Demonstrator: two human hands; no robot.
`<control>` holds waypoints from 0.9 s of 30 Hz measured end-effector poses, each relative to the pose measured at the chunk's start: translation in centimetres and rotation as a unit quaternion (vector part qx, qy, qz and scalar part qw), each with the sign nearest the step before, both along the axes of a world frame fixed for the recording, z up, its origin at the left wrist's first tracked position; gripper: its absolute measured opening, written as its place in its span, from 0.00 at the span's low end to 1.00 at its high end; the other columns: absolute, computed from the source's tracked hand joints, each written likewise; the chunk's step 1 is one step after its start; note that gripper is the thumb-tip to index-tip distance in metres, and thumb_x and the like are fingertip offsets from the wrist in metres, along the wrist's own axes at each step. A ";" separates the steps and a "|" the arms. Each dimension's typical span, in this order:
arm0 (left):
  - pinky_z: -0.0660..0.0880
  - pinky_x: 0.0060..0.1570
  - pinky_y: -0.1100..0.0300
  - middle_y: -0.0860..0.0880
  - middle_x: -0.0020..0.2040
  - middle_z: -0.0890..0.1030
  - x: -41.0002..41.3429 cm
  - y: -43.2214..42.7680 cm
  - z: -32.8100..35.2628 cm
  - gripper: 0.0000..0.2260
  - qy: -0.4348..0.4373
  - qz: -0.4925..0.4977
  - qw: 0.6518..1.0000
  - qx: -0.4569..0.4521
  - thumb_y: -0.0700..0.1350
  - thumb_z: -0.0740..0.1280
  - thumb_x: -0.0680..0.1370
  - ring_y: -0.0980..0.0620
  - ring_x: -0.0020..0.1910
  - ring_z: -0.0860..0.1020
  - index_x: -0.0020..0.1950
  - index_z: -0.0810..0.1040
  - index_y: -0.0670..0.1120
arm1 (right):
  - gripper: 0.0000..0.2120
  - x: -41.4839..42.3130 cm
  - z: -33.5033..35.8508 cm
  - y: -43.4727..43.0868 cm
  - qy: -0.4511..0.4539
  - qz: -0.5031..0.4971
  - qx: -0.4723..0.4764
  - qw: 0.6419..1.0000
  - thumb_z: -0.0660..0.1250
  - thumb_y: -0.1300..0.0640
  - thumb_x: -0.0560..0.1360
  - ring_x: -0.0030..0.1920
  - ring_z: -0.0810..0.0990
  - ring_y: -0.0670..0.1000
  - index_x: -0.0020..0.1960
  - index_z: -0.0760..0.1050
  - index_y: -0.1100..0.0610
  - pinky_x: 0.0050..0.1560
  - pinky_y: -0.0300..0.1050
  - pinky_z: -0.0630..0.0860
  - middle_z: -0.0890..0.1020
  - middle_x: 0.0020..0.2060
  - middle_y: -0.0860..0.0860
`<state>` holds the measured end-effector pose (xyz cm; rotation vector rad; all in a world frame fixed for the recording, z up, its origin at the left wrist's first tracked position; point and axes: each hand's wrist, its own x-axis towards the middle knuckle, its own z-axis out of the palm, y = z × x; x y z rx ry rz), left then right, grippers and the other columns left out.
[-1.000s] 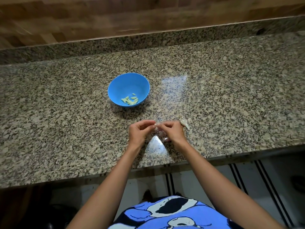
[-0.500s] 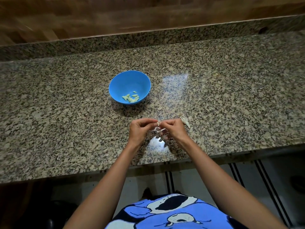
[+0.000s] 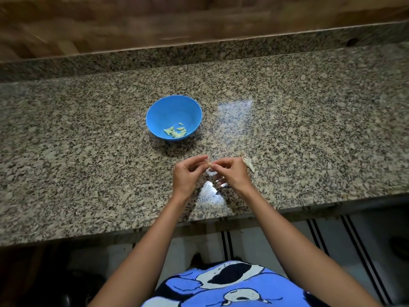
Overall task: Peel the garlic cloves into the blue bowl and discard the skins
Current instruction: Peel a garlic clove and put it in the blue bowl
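A blue bowl (image 3: 162, 111) stands on the granite counter and holds several peeled pale green garlic cloves (image 3: 176, 131). In front of it, my left hand (image 3: 187, 176) and my right hand (image 3: 232, 173) meet over the counter. Both pinch one small garlic clove (image 3: 209, 164) between their fingertips. White skin scraps (image 3: 211, 172) lie on the counter just below the fingers. More unpeeled garlic (image 3: 247, 162) peeks out behind my right hand, partly hidden by it.
The granite counter (image 3: 88, 151) ends in a low granite backsplash (image 3: 199, 54) under a wooden wall. Its front edge runs just below my wrists. A bright light reflection shines on the stone near the hands.
The view has shifted slightly. Both hands stay together at the same spot, working the clove between their fingertips. The bowl has not moved.
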<state>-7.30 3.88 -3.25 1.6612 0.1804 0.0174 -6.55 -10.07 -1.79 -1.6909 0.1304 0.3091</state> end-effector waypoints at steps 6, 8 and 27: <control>0.80 0.50 0.59 0.49 0.45 0.84 0.0 0.1 0.3 0.12 -0.017 -0.018 0.999 0.031 0.35 0.73 0.70 0.54 0.46 0.83 0.52 0.81 0.44 | 0.07 0.2 0.2 -0.1 0.038 0.007 0.053 0.998 0.69 0.64 0.73 0.36 0.80 0.57 0.49 0.80 0.68 0.26 0.38 0.77 0.83 0.41 0.63; 0.80 0.50 0.57 0.47 0.46 0.84 -0.1 0.2 0.2 0.11 -0.014 -0.026 0.999 0.028 0.35 0.73 0.70 0.52 0.46 0.83 0.52 0.82 0.43 | 0.07 0.4 0.1 -0.4 0.042 0.020 0.051 0.998 0.68 0.65 0.73 0.35 0.80 0.56 0.49 0.80 0.67 0.27 0.37 0.77 0.83 0.40 0.63; 0.79 0.48 0.63 0.48 0.46 0.84 -0.5 0.5 0.5 0.10 -0.057 -0.062 0.991 0.106 0.36 0.73 0.71 0.57 0.45 0.83 0.52 0.82 0.41 | 0.05 0.3 0.7 -1.4 0.092 0.055 0.082 0.991 0.66 0.66 0.74 0.33 0.82 0.50 0.45 0.80 0.67 0.29 0.38 0.78 0.82 0.37 0.59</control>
